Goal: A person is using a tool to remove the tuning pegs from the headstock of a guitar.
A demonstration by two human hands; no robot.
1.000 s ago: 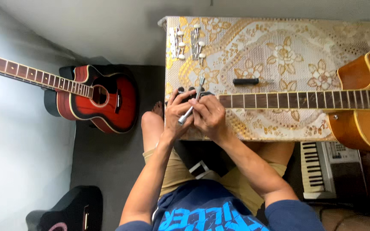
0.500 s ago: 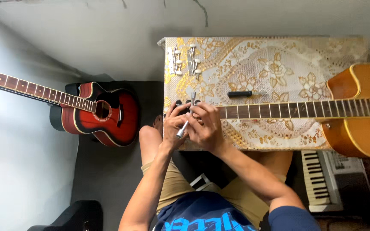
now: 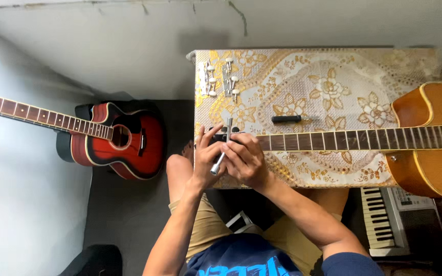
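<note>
At the frame's centre, the left hand and right hand are pressed together around a silver metal tool — fingers pinching its shaft over the headstock of the tan guitar lying across the patterned table. Tuning pegs and a black screwdriver rest above — a red guitar stands at left.

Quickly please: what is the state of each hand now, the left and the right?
Left hand: closed around the silver T-shaped wrench at the guitar headstock.
Right hand: curled over the headstock beside the wrench; its exact grip cannot be told.
</note>
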